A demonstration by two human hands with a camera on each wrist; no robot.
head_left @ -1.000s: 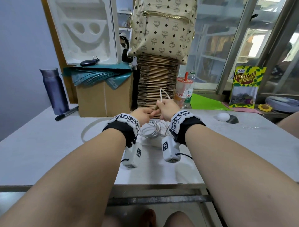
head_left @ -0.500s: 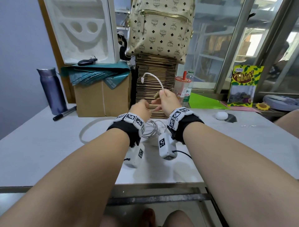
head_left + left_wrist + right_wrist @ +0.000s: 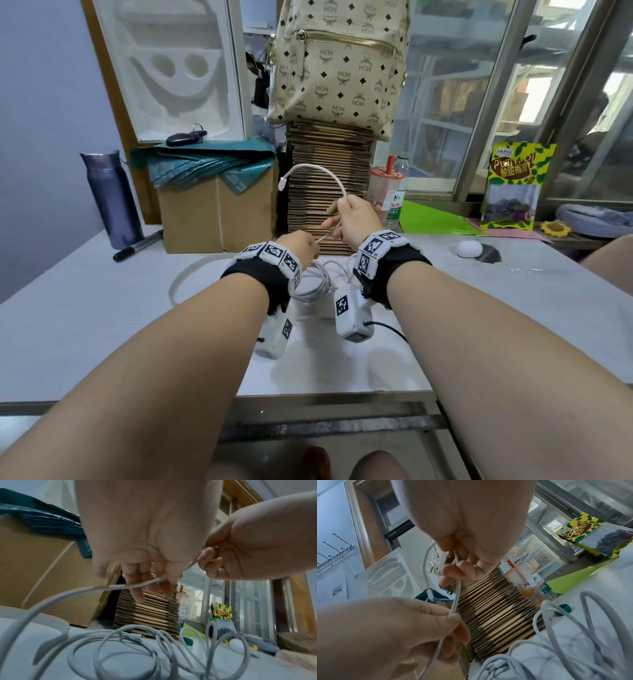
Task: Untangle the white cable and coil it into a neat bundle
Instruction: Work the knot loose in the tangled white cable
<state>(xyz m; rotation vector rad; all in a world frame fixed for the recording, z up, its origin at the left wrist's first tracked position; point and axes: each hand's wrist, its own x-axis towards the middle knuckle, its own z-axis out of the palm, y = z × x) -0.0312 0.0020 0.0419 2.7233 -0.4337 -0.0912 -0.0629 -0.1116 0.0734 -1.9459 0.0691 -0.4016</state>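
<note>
The right hand (image 3: 356,216) is pinching the white cable (image 3: 318,171) near its free plug end, arching toward 10 o'clock, while the left hand (image 3: 298,245) is pinching it lower, so feeding slack slowly from the tangle on the table (image 3: 102,308) should be preventing new knots.

Just beyond the fingertips (image 3: 137,596) of the left hand (image 3: 301,248) the cardboard stack (image 3: 329,192) stands like a wall, so forward there is little room. Under both hands the loose loops of the cable (image 3: 120,649) lie on the table (image 3: 102,325) and cover it there. Left of the fingers the box (image 3: 212,212) closes the far side. Right of the right hand (image 3: 356,219) stand a cup (image 3: 385,186) and a bottle (image 3: 399,192); the table past them toward the white ball (image 3: 468,247) is bare.
</note>
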